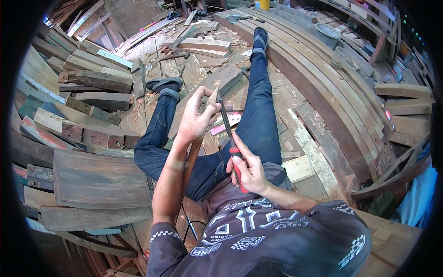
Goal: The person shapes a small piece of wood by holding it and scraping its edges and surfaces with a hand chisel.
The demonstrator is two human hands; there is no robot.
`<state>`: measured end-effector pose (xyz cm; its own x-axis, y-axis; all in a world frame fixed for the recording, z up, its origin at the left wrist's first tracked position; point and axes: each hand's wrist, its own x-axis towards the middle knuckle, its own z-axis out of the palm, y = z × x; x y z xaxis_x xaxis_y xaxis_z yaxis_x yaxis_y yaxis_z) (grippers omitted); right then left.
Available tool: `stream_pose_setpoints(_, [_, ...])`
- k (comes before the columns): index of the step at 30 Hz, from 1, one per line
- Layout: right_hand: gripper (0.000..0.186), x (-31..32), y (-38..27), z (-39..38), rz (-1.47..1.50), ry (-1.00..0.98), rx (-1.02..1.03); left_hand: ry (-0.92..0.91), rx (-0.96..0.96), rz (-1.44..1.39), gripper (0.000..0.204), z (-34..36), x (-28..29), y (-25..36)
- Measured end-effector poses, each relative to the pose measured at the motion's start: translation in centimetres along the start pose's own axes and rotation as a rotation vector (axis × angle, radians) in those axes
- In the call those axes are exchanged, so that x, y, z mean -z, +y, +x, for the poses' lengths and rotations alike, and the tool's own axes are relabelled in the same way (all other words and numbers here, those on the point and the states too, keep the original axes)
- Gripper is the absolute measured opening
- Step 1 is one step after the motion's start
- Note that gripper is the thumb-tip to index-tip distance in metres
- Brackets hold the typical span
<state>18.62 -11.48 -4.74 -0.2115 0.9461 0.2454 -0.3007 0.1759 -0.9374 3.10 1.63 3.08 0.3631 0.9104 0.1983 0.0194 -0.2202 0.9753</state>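
Left hand (pixel 196 117) is closed around a small pale piece of wood (pixel 212 98), whose pointed tip sticks up past the fingers. Right hand (pixel 247 168) is wrapped tight around the red handle of a knife (pixel 227 127); its dark narrow blade runs up from that hand and lies against the right side of the piece of wood, touching it near the tip.

Just below the piece of wood, a long thin wooden stick (pixel 190 161) runs down along the left forearm toward the lap; whether it is one piece with the pale tip cannot be told. Under and beyond the piece of wood stretch the person's legs in dark blue jeans (pixel 258 120), one knee bent to the left, the other leg straight, both feet in sandals (pixel 260 38).

Left of the piece of wood lies a heap of weathered boards and planks (pixel 92 134), some with worn paint. To its right, long curved timber planks (pixel 323 87) sweep away across the floor, with a grey bucket (pixel 327 33) resting on them far off. Beyond the piece of wood, wood offcuts and shavings (pixel 198 51) litter the floor, and a yellow container (pixel 263 4) stands at the far end.
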Motion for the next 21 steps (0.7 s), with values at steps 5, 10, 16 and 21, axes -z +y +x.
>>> stream_pose_setpoints(5, [0.057, -0.4, -0.2, 0.0, 0.018, 0.0, 0.005, 0.027, -0.045, 0.098, 0.012, -0.1, -0.2, 0.0])
stream_pose_setpoints(10, [0.058, -0.6, -0.2, 0.2, 0.025, 0.03, 0.013, 0.07, -0.138, 0.202, 0.01, -0.1, -0.8, -0.1])
stream_pose_setpoints(16, [0.059, -0.9, -0.5, -0.1, 0.066, 0.051, -0.008, 0.063, -0.133, 0.227, 0.01, -0.4, -0.9, 0.2])
stream_pose_setpoints(21, [0.059, -0.9, -0.4, -0.2, 0.049, 0.062, -0.005, 0.105, -0.188, 0.311, 0.011, -0.8, -1.5, 0.7])
